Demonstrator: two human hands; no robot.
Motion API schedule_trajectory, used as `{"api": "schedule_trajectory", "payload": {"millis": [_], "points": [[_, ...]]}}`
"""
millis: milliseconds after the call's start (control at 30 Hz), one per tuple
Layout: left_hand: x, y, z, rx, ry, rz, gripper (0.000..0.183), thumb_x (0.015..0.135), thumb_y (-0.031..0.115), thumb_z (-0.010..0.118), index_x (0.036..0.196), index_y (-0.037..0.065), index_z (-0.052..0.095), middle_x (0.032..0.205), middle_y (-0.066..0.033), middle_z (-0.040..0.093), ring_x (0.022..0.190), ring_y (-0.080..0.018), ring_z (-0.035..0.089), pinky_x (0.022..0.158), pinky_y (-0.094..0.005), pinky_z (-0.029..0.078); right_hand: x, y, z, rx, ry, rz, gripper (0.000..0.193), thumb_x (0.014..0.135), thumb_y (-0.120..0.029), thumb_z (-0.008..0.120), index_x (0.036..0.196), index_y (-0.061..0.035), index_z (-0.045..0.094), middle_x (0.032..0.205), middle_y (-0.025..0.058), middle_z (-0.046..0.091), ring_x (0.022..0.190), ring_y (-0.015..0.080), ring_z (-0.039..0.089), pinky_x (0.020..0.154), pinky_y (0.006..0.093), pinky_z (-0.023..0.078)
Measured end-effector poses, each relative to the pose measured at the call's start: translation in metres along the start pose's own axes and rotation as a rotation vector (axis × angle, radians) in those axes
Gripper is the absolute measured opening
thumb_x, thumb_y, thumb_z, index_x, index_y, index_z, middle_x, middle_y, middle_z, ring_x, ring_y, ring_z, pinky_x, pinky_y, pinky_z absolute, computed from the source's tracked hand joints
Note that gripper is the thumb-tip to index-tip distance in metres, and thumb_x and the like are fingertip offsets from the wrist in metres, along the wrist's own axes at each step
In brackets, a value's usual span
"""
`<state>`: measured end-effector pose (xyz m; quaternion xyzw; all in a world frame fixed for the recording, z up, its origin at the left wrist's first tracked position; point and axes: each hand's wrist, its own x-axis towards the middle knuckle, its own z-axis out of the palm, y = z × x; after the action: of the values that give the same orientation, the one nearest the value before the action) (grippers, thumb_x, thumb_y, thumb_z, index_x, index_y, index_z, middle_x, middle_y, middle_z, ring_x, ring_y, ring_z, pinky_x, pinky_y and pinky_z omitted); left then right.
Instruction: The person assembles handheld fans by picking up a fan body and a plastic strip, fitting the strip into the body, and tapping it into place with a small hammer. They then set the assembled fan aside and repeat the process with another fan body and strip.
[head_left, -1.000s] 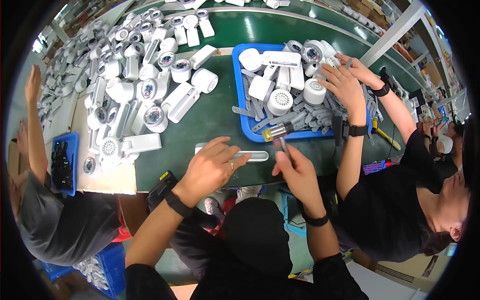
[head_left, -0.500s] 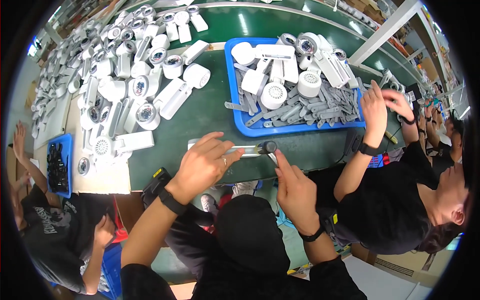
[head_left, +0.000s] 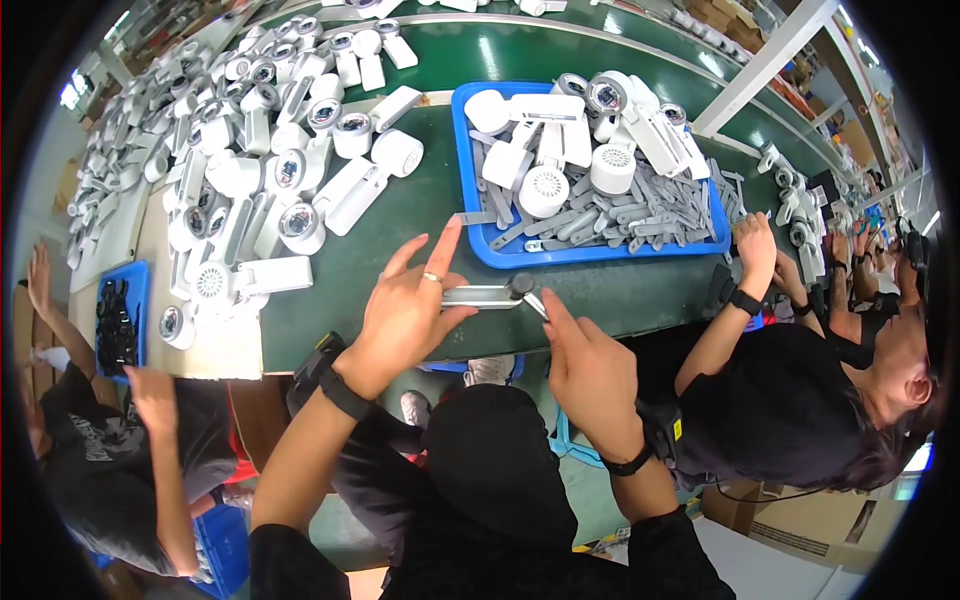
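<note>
Where the green table (head_left: 300, 340) is viewed from above, a small blue tray (head_left: 143, 320) w/ black parts (head_left: 118, 322) is seen at far L. Next, white fan-shaped units (head_left: 290, 170) are heaped. The L hand (head_left: 400, 310) is held w/ fingers spread apart, thumb at the near edge of a grey-and-white handle piece (head_left: 475, 296), laid flat on the table btwn both hands; its L end is hidden. Over its R end, a dark mallet head (head_left: 521, 284) is positioned; contact can't be confirmed from this angle. The mallet shaft (head_left: 537, 306) is clamped in the R hand's (head_left: 595, 385) closed fingers. Beyond, a large blue tray (head_left: 600, 257) is filled w/ grey strips (head_left: 600, 215) & similar white units (head_left: 545, 190). At far R, a co-worker's hand (head_left: 756, 248) is seen.
</note>
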<state>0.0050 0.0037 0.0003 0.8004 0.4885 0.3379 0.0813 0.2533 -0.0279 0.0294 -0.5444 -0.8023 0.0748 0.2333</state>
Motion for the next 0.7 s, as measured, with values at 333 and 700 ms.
{"api": "schedule_trajectory", "payload": {"millis": [333, 700], "points": [[-0.003, -0.003, 0.003, 0.027, -0.035, -0.061, 0.119, 0.074, 0.016, 0.091, 0.165, 0.000, 0.017, 0.093, -0.0027, 0.079, 0.102, -0.0303, 0.073, 0.120, -0.0489, 0.039, 0.010, -0.016, -0.002, 0.020, -0.039, -0.081, 0.038, 0.100, -0.015, 0.067, 0.138, -0.0153, 0.068, 0.077, 0.0095, 0.062, 0.066, 0.0328, 0.064, 0.059, 0.0434, 0.051], [0.009, -0.001, -0.049, 0.216, -0.346, 0.277, 0.021, 0.069, 0.005, 0.074, 0.088, 0.014, 0.080, 0.094, 0.0023, 0.072, 0.125, -0.0277, 0.055, 0.132, -0.0587, 0.018, -0.011, 0.024, -0.008, 0.460, -0.014, 0.170, 0.037, 0.108, -0.013, 0.057, 0.144, -0.0060, 0.064, 0.073, -0.0024, 0.051, 0.066, 0.0053, 0.045, 0.059, 0.0240, 0.039]]}}
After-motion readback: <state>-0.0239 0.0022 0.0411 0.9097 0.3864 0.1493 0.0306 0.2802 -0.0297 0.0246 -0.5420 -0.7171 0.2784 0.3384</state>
